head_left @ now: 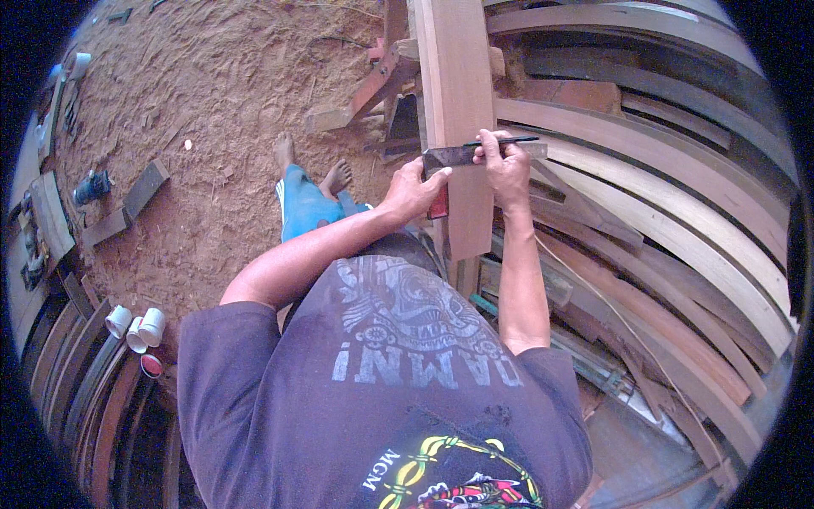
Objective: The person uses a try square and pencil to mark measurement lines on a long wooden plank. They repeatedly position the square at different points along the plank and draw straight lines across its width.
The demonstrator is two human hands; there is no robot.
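Observation:
A long reddish wooden plank runs away from me over a trestle. Across it lies a metal try square with a red stock hanging down at the plank's left edge. My left hand grips the square at that stock and presses it against the plank. My right hand rests on the blade and holds a dark pencil along its far edge.
Stacked planks fill the right side. Sandy ground lies to the left with wood offcuts, a small blue motor and white pipe fittings. My bare feet stand beside the trestle.

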